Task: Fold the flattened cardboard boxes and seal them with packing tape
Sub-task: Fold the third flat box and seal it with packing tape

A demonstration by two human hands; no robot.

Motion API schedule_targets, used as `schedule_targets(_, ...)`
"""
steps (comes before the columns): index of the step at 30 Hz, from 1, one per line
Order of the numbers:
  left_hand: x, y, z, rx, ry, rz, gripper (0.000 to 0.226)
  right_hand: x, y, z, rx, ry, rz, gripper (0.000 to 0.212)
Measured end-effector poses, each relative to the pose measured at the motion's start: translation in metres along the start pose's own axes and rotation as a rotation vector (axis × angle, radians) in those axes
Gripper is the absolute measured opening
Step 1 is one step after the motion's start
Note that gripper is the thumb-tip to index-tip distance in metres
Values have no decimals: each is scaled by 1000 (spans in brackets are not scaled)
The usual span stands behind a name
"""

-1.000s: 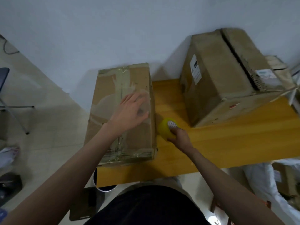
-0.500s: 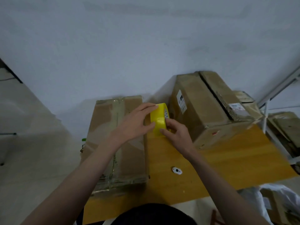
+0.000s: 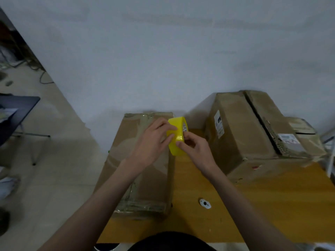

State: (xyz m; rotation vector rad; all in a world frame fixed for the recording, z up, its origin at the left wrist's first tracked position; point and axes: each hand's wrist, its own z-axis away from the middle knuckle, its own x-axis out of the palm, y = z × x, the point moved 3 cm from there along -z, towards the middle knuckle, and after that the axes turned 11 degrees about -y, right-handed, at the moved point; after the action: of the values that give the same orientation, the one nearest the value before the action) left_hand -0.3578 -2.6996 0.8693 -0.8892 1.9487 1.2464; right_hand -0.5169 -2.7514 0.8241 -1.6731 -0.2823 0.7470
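both hands up at the yellow tape roll (image 3: 176,135), held on edge above the right edge of the taped cardboard box (image 3: 143,165). the left hand (image 3: 154,142) curls over the roll's left face, fingers wrapped across its outer band, while the right hand (image 3: 196,148) pinches at the roll's near rim with thumb and fingertips. the box lies flat on the wooden table (image 3: 253,205), overhanging its left side. a bigger box (image 3: 253,134) sits to the right, and a small white disc (image 3: 205,203) rests on the tabletop near the right forearm.
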Motion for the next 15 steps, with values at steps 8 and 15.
schedule_targets(8, -2, -6, -31, -204, -8, 120, 3, -10, 0, -16, 75, -108, -59, 11)
schedule_targets(15, -20, -49, -56, -582, 8, 157, 10, -24, -10, -31, 182, -328, -68, 59)
